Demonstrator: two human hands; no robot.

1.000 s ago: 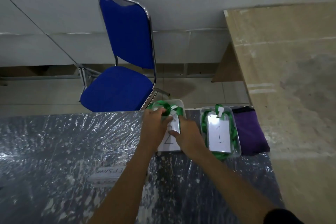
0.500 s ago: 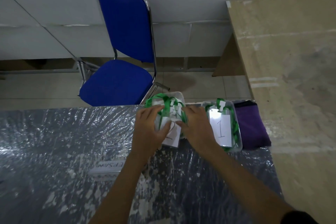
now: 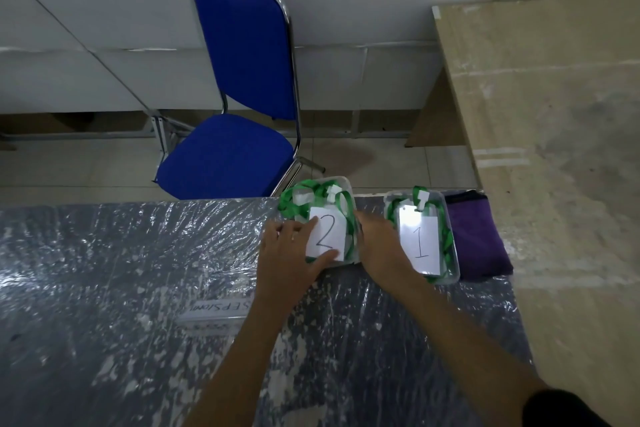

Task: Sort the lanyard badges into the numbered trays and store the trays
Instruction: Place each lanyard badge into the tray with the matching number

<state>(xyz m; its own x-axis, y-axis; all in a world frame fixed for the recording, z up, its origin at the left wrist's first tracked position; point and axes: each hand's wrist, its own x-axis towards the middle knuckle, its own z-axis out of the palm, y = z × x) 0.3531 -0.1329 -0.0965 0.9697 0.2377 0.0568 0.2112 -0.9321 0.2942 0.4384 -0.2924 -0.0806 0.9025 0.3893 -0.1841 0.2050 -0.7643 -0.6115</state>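
Left of tray 2 (image 3: 341, 262), a label (image 3: 217, 308) reads roughly "EPSON". My left hand (image 3: 289, 253) and right hand (image 3: 379, 246) grip tray 2's sides, its card marked "2". Right of it, tray 1 (image 3: 450, 274) shows "1", then a purple pouch (image 3: 479, 239).

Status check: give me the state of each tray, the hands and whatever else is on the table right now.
Tray 2: on table, holds green lanyards, card "2" on top.
Tray 1: on table, holds green lanyards, card "1" on top, untouched.
Left hand: on tray 2's left side, thumb on the card.
Right hand: against tray 2's right side.
Purple pouch: flat, right of tray 1.
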